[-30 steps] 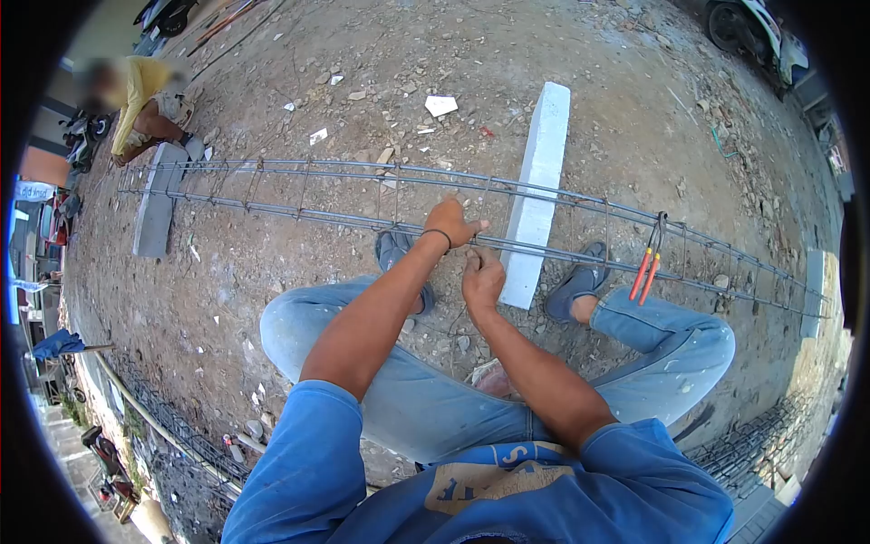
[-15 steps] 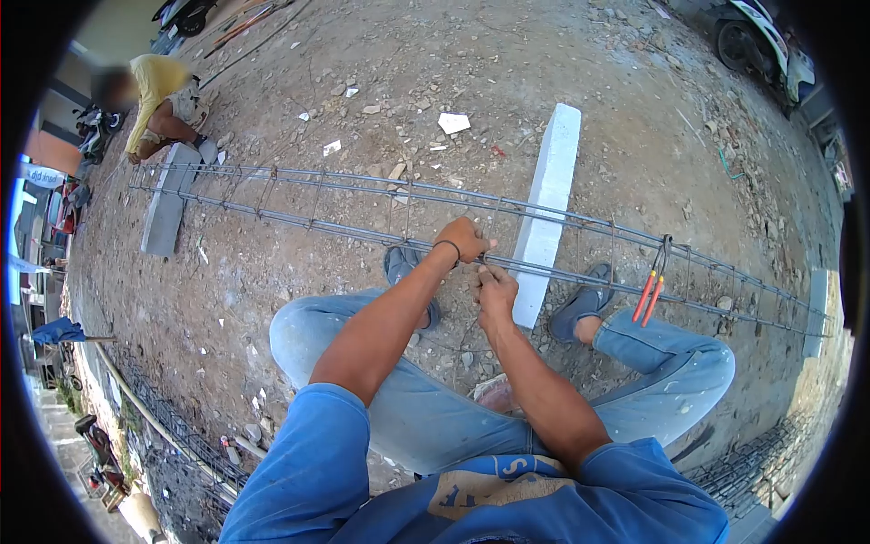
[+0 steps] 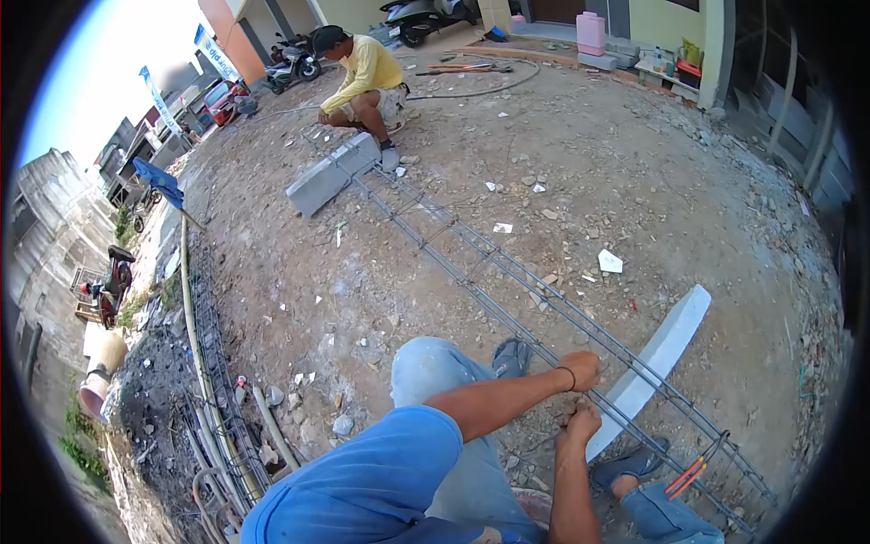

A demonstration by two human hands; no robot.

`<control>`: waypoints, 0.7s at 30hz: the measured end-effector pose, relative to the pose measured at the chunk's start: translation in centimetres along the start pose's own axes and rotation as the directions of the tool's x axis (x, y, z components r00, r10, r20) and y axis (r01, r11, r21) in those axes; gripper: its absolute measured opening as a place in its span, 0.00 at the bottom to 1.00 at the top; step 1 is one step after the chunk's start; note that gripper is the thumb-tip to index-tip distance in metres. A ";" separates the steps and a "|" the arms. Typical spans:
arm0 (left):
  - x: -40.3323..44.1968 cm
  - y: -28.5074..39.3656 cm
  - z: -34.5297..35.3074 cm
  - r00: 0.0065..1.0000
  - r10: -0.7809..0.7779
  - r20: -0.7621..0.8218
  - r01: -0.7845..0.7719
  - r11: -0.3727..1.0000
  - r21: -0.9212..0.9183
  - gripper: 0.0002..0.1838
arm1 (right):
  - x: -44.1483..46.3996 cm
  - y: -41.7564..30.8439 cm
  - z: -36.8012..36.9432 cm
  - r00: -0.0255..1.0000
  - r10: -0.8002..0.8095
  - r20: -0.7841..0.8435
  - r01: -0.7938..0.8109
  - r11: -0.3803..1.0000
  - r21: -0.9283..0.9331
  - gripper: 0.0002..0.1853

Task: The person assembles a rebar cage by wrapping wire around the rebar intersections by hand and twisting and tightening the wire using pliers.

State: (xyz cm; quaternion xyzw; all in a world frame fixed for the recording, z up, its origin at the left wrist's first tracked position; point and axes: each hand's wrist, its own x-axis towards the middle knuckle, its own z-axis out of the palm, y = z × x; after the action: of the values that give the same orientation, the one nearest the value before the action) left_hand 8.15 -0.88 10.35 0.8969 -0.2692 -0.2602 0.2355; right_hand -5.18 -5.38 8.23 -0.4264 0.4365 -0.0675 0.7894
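Observation:
A long cage of steel reinforcing bars point(image 3: 471, 288), with thin cross ties, runs diagonally in front of me. My left hand point(image 3: 582, 370), a dark band at its wrist, is closed just over the cage's near side. Just below it, my right hand point(image 3: 578, 422) is closed with bent fingers beside the same bars. Whatever the fingers pinch is too small to make out. Red-handled pincers point(image 3: 696, 471) hang on the cage to the right of my hands. Beneath the cage near my hands lies a pale block point(image 3: 666, 349).
A grey block point(image 3: 322, 177) supports the far end, where a person in a yellow shirt point(image 3: 367, 77) crouches. Rubble and a white shard point(image 3: 610, 262) lie on the dirt. Bars and a pole point(image 3: 190, 299) lie at left; a scooter point(image 3: 426, 20) stands behind.
My view has swung up and left, bringing in the sky, the buildings and more of the crouching person. My hands stay close together at the near bars.

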 end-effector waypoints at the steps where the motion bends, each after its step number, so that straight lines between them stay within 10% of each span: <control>1: -0.3 0.0 0.1 0.999 0.041 -0.027 -0.041 0.999 0.003 0.17 | -0.3 -0.9 0.2 0.998 0.057 0.026 -0.058 0.997 0.042 0.06; 8: -0.2 -1.5 2.3 0.967 0.131 -0.217 -0.143 0.989 -0.040 0.15 | 0.4 -1.9 -1.2 0.985 0.143 0.092 -0.130 0.983 -0.132 0.08; 11: -0.1 -1.3 2.5 0.973 0.123 -0.194 -0.133 0.990 -0.040 0.15 | 0.1 -2.1 -2.3 0.989 -0.084 0.122 0.138 0.825 -0.548 0.09; 13: -0.2 -1.1 2.3 0.976 0.105 -0.192 -0.114 0.993 -0.034 0.13 | 1.8 -1.8 -3.1 0.780 -0.612 0.130 0.502 0.489 -0.714 0.10; 21: -0.3 -1.0 2.3 0.983 0.057 -0.176 -0.064 0.998 -0.030 0.12 | 4.4 -5.9 1.2 0.814 -0.537 0.219 0.522 0.513 -0.682 0.12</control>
State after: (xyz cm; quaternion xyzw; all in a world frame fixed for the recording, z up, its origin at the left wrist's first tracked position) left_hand 6.96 -0.61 8.11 0.9033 -0.2699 -0.1779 0.2819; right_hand -0.06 -10.46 10.06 -0.8097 0.2841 -0.1337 0.4958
